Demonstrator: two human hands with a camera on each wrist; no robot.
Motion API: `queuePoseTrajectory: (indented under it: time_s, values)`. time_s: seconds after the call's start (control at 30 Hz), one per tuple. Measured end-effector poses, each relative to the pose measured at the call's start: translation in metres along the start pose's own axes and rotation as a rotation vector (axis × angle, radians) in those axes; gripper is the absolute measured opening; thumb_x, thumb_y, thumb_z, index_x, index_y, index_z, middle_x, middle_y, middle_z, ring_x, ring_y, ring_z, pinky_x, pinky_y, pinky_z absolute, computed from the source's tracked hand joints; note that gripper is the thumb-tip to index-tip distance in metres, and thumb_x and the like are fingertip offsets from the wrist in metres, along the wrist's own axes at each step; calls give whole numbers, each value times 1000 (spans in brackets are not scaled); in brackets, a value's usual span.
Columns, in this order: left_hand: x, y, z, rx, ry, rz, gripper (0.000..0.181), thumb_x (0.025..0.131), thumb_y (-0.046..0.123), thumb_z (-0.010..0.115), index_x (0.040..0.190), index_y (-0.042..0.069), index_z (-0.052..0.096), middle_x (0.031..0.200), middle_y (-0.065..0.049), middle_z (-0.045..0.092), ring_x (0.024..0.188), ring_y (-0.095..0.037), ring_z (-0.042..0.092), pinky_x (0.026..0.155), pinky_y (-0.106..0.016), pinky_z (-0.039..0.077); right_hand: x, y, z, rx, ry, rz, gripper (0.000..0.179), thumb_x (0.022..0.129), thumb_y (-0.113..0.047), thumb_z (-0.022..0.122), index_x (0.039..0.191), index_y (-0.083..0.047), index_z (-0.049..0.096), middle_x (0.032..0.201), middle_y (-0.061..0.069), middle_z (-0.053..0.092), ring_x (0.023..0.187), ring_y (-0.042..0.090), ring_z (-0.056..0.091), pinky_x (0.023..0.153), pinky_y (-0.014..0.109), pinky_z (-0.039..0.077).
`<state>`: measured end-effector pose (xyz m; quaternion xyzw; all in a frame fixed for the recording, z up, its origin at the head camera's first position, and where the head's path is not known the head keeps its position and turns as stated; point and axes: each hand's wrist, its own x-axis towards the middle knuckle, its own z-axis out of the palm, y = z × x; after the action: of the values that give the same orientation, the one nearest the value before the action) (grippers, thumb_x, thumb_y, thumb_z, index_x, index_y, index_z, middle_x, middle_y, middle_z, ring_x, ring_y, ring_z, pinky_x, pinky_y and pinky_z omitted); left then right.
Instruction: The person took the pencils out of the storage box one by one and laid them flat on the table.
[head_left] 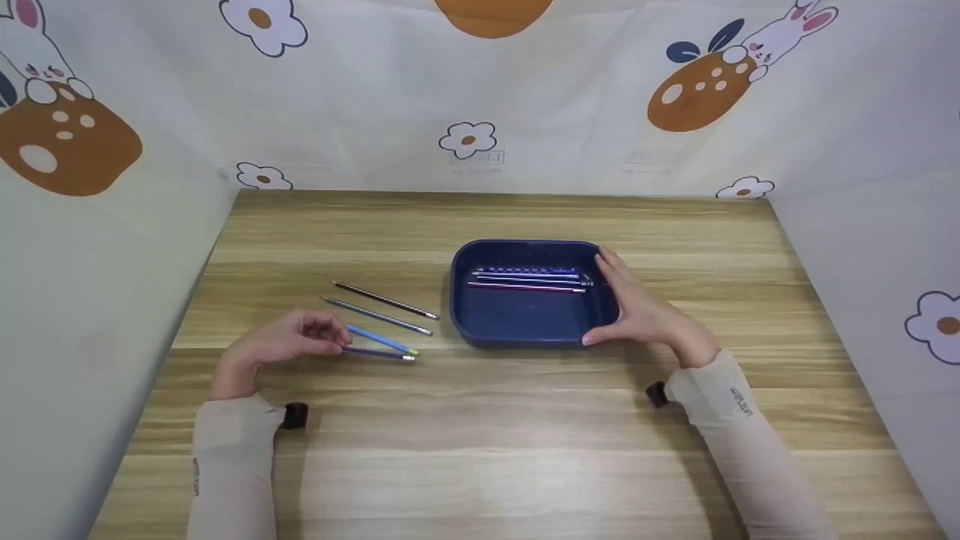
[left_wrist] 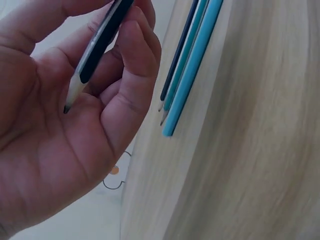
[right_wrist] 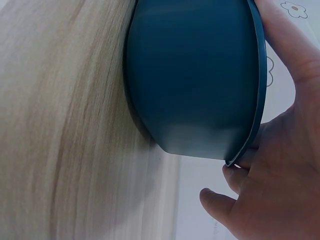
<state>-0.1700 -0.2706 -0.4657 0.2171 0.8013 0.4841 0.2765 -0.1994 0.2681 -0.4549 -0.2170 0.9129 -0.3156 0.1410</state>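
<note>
While wide-spread right fingers (head_left: 611, 263) grip a tray (head_left: 517, 316), left fingers (head_left: 324, 323) pinch a dark pencil (head_left: 376, 354), likely light, stiff, best held mid-barrel.

Bright light fills the head view, with pale glare on the near counter (head_left: 536, 442) and soft shadows beside both sleeves (head_left: 234, 472). The wrist views look hazier, fine detail smeared; a faint sheen marks the blue bin (right_wrist: 195, 75).
</note>
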Motion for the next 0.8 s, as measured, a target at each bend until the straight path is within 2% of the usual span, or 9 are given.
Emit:
queuePoseTrajectory:
  time_s: [0.2, 0.37, 0.53, 0.8]
  values:
    - [0, -7, -2, 32, -23, -50, 23, 94, 9, 65, 109, -8, 65, 107, -18, 68, 91, 0, 61, 84, -14, 50, 0, 0, 0, 1, 7, -1, 132, 66, -44, 90, 158, 1, 7, 168, 17, -4, 155, 37, -5, 124, 59, 8]
    - [3, -7, 0, 52, -26, -77, 21, 93, 6, 64, 108, -8, 65, 108, -23, 68, 91, -1, 60, 84, -14, 49, 0, -1, 0, 8, 0, -5, 132, 67, -43, 90, 158, 1, 6, 168, 17, -6, 155, 37, -6, 123, 59, 8]
    - [4, -3, 1, 86, -12, -108, 17, 92, 3, 64, 105, -7, 67, 107, -22, 69, 89, -5, 59, 80, -16, 49, 0, -2, -1, 6, -8, -3, 132, 67, -42, 90, 158, 2, 5, 168, 16, -7, 155, 36, -7, 124, 58, 7]
    - [8, -5, 5, 253, 61, -98, 14, 91, -2, 63, 98, 2, 73, 100, -14, 73, 90, -12, 60, 79, -19, 48, 0, -2, 0, -1, -7, 0, 132, 67, -43, 90, 158, 2, 6, 168, 16, -6, 155, 36, -6, 124, 58, 7]
